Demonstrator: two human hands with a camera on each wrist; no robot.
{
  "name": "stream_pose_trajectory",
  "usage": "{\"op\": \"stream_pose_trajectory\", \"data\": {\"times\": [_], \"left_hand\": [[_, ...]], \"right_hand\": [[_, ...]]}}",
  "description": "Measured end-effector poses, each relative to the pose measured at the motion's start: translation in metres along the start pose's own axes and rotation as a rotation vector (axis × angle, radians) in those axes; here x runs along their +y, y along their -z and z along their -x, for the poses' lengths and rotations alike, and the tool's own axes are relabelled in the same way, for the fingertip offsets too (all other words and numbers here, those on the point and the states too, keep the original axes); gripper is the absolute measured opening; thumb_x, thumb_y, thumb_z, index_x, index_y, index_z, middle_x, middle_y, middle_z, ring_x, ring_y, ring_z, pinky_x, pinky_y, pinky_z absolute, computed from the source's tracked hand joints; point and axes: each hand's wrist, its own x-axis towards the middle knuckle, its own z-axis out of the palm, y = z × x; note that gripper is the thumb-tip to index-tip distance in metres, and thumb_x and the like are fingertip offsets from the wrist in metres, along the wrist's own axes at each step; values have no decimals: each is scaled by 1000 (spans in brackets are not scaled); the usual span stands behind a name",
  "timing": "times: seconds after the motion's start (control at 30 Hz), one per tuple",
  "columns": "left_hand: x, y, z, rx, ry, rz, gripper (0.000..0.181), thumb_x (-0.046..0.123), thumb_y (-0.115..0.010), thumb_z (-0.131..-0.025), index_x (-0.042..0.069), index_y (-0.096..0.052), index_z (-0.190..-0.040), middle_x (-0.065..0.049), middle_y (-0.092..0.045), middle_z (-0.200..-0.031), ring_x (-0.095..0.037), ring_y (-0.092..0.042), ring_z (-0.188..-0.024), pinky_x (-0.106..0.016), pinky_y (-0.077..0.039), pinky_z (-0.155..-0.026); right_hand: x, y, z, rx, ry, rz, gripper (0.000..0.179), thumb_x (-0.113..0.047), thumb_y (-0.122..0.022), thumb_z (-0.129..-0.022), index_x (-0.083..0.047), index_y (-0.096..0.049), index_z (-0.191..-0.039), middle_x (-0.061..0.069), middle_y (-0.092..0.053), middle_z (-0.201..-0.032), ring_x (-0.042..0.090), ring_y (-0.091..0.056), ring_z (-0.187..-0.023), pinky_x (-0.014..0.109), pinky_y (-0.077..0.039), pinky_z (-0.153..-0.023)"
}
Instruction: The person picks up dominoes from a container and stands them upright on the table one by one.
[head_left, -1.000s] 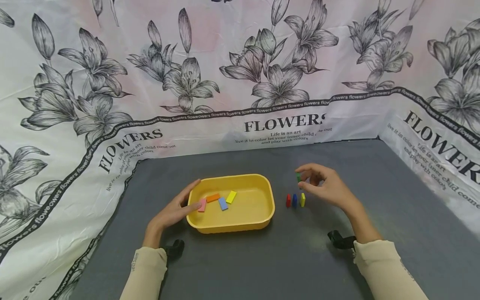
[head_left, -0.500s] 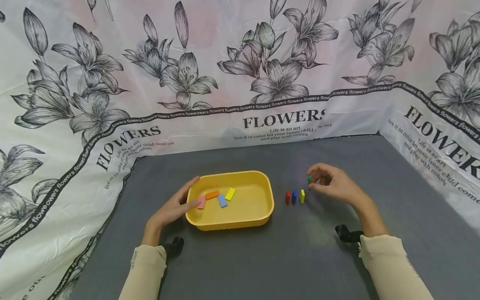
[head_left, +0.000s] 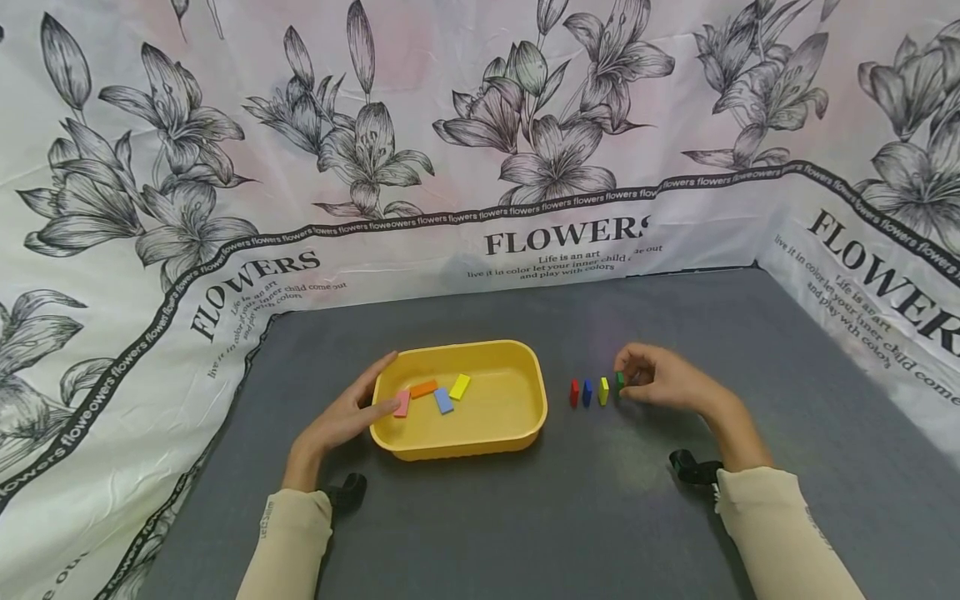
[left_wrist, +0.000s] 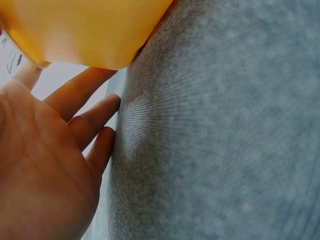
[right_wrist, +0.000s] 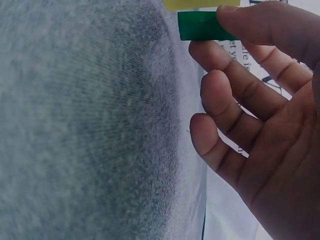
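The green block (head_left: 619, 381) has been lowered since half a sec. ago & is now held at the 3 o'clock end of a row, just beside the upright yellow block (head_left: 603, 392), w/ the dark-blue block (head_left: 587, 392) & red block (head_left: 574, 393) ranged toward 9 o'clock; the row is thus judged to be extended to 4 pcs., though release isn't yet made & contact w/ the grey tabletop (head_left: 487, 533) can't be confirmed. The green block is pinched by the right hand (head_left: 660, 382), thumb pressed on it, lower fingers loosely bent & unoccupied. The row is set approx. at 3 o'clock from the yellow tray (head_left: 472, 447), whose rim is touched at 9 o'clock by the left hand (head_left: 345, 417), fingers spread & nearly straight, thumb laid over the edge; whether the pink block (head_left: 402, 406) is touched too can't be told. An orange block (head_left: 423, 390), light-blue block (head_left: 443, 402) & flat-lying yellow block (head_left: 460, 387) are also held in the tray. Re materials: smooth, slightly glossy faces & square edges are shown by the green block; the tray is rounded-cornered, prob. plastic; a fine woven-looking grain is seen on the tabletop.
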Motion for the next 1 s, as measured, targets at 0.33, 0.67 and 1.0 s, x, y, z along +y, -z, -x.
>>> {"op": "stream_pose_trajectory", "data": {"times": [0.33, 0.67, 1.0], "left_hand": [[-1, 0, -1, -10, 8, 15, 75, 39, -64, -99, 45, -21, -160, -3, -19, -171, -37, -32, -150, -65, -25, -121], [1, 0, 0, -13, 7, 20, 75, 39, -64, -99, 44, -20, -160, -4, -18, -171, -37, -31, -151, -66, -24, -122], [1, 1, -1, -9, 15, 18, 76, 40, -65, -99, 44, -21, -160, -3, -18, -171, -37, -29, -152, -66, -22, -122]], "right_hand": [[4, 0, -1, -39, -35, 16, 25, 0, -73, -89, -6, -57, -107, 9, -61, -94, 14, -57, -71, 29, -51, -62], [3, 0, -2, -59, -50, 20, 25, 1, -73, -87, -4, -57, -106, 9, -60, -94, 14, -57, -70, 30, -51, -62], [2, -1, -2, -60, -52, 30, 25, -1, -74, -87, -6, -57, -106, 9, -61, -94, 15, -56, -69, 29, -51, -62]]}}
